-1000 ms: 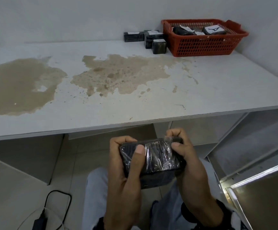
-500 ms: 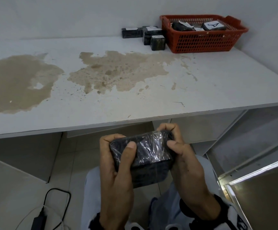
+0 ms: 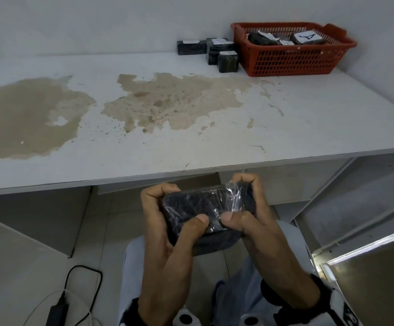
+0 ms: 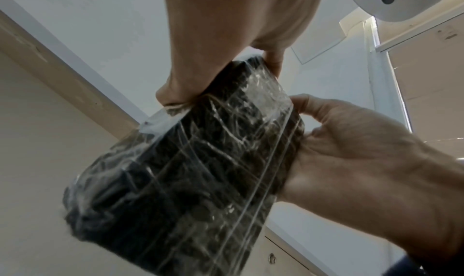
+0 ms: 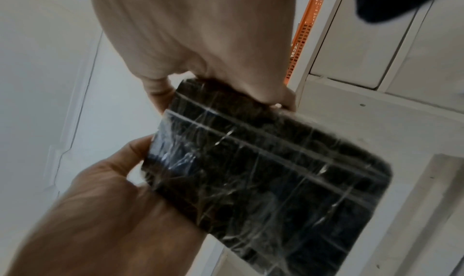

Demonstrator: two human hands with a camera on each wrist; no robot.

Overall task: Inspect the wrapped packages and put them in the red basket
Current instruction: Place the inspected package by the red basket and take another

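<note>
A dark block wrapped in clear film, the package [image 3: 203,205], is held in front of my lap, below the table's front edge. My left hand [image 3: 167,215] grips its left end and my right hand [image 3: 252,208] grips its right end. Fingers curl over the far side and both thumbs press its near top face. The left wrist view shows the package [image 4: 180,171] from below with the left hand [image 4: 220,42] above it. In the right wrist view the package [image 5: 263,171] hangs under the right hand [image 5: 200,42]. The red basket [image 3: 292,60] stands at the table's far right.
The basket holds several wrapped packages [image 3: 261,40], some with white labels. Three more wrapped packages [image 3: 214,52] stand just left of it against the wall. The white table [image 3: 309,118] has large brown stains. A black cable and charger [image 3: 59,309] lie on the floor at the left.
The package has been turned in both hands. My left thumb slid off the top face toward the near edge, and both thumbs now meet there.
</note>
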